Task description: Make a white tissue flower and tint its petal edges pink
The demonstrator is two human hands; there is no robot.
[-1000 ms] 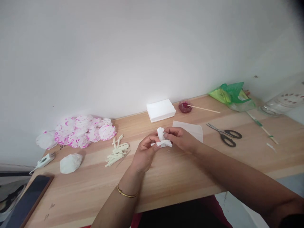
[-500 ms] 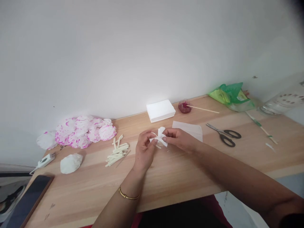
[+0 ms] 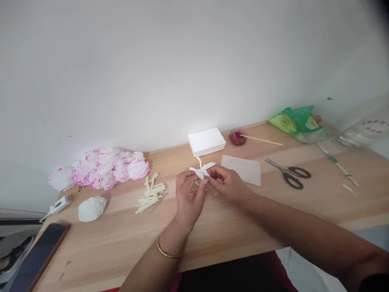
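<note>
Pinching a small piece of white tissue (image 3: 203, 173) from both sides, the person holds it above the wooden table (image 3: 231, 231). The left hand (image 3: 188, 198) is narrowed, thumb against fingers, on one side; the right hand (image 3: 227, 182) grips the other close beside it, probably to keep the gathered middle tight. A thin pale strand (image 3: 199, 162) stands up behind the tissue; where it runs under the fingers cannot be told. A loose sheet (image 3: 243, 169) and black-handled scissors (image 3: 290, 172) lie near the right hand, likely for easy reach, pale strips (image 3: 151, 195) rest near the left, and pink-edged puffs (image 3: 106, 168) sit farther off, apparently out of the way
</note>
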